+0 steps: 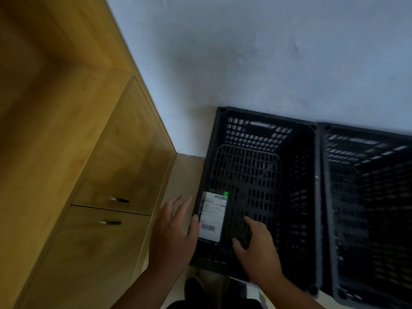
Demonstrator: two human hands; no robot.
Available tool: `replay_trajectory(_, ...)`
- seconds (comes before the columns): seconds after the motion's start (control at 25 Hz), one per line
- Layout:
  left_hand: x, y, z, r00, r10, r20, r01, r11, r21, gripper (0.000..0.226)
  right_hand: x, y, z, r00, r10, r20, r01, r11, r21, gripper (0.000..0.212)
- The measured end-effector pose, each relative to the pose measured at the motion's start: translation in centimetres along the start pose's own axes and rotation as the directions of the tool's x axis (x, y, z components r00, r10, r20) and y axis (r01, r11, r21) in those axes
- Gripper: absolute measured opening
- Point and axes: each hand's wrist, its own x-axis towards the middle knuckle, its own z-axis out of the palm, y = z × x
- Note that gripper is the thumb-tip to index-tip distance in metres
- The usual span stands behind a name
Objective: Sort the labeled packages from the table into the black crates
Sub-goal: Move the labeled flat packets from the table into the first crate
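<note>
A pale wall (267,52) is seen behind a wooden cabinet (66,130) on the left. Two black crates are set side by side against the wall, the left crate (265,117) touching the right crate (367,132). The left hand (171,235) is held open with fingers spread, its thumb at the edge of a white-labelled package (211,217), which is held over the left crate's near corner. The right hand (258,248) is placed at the package's other side; whether it grips cannot be told through the blur.
</note>
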Motion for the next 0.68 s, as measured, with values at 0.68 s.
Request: replay_trajectory(0.68,-11.4,24.7,-6.7,0.801,0.502,0.325,-0.528,0.849,-0.011,0.056,-20.1,1.4,-23.8,0.916,-0.151,-0.370,0.055,0.965,-0.258,0.061)
